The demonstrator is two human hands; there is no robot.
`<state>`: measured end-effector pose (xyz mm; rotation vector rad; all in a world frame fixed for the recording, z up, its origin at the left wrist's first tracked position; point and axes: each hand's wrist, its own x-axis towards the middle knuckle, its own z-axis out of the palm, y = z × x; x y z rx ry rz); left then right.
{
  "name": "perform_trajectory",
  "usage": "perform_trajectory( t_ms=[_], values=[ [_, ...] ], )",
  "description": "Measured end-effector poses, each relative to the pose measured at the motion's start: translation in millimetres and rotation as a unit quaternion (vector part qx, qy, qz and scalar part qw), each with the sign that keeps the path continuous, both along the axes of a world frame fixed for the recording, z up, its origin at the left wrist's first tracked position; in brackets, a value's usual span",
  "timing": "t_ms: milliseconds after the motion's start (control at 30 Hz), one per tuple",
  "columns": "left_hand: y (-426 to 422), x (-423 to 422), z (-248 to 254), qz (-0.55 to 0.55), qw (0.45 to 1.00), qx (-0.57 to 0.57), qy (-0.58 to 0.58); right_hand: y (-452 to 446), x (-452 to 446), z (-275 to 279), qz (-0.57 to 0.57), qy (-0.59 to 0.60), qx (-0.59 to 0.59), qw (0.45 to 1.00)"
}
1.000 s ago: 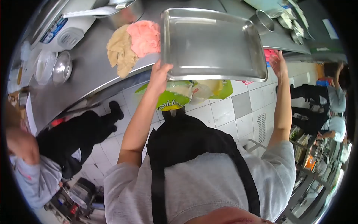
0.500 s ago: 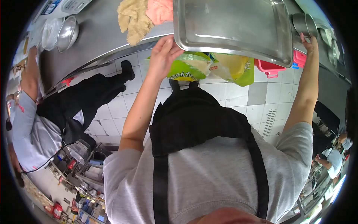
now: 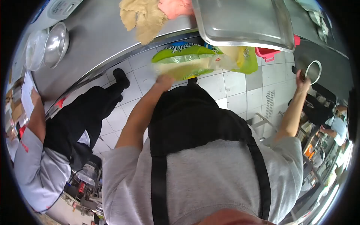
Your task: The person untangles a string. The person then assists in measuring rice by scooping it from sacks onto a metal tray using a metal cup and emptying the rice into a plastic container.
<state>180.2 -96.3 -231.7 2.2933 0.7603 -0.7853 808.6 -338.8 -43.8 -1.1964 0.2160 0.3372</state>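
Note:
My right hand [image 3: 303,80] is out to the right, closed on a small round metal cup [image 3: 313,72] whose bright rim faces me. My left hand [image 3: 165,81], smeared by motion, is at the near edge of an open green plastic bag [image 3: 180,54] printed with white letters. Whether its fingers grip the bag cannot be made out. Something pale shows inside that bag. Beside it is a second yellow-green bag [image 3: 245,62]. A large metal tray [image 3: 245,42] sits above the bags, overhanging the counter's near edge.
On the metal counter [image 3: 97,26] lie tan dough [image 3: 144,20] and pink dough [image 3: 176,7]. A metal bowl [image 3: 56,45] and a white jug [image 3: 52,13] are at left. Red bins [image 3: 268,54] stand below the tray. A co-worker [image 3: 41,165] stands at left.
My left hand has left the tray's corner and dropped to the green bag, whose opening now shows more. My right hand has brought the metal cup off the counter, down and toward me.

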Motion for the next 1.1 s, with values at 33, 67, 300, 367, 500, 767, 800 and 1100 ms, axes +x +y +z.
perform_trajectory(
  t_ms=[33,67,300,367,500,767,800,1100],
  values=[
    [-8.5,-6.9,1.1,-0.129,0.991,-0.043,-0.014,-18.5,-33.9,-5.8,0.016,0.022,-0.006,1.000],
    [-8.2,-12.9,0.4,-0.133,0.990,-0.045,-0.019,-31.1,-68.6,-15.1,0.032,0.046,-0.011,0.998],
    [48.1,7.7,-9.8,0.060,0.972,-0.211,-0.084,9.7,-285.8,-64.3,0.219,0.128,-0.225,0.941],
    [58.5,25.8,9.9,-0.005,0.991,-0.120,-0.063,39.5,-317.0,-87.1,0.294,0.130,-0.278,0.905],
    [95.2,38.4,-4.4,-0.039,0.990,0.085,-0.102,130.6,-391.7,-121.9,0.447,0.030,-0.266,0.854],
    [76.0,7.3,111.5,0.037,0.944,-0.035,-0.326,219.9,-416.1,-213.9,0.550,-0.332,-0.638,0.424],
    [72.1,0.7,152.8,0.068,0.936,-0.029,-0.345,221.6,-406.5,-231.1,0.552,-0.329,-0.634,0.430],
    [144.9,-67.0,185.5,0.166,0.765,0.486,-0.389,207.1,-458.2,-304.9,0.560,-0.280,-0.714,0.313]
  ],
)
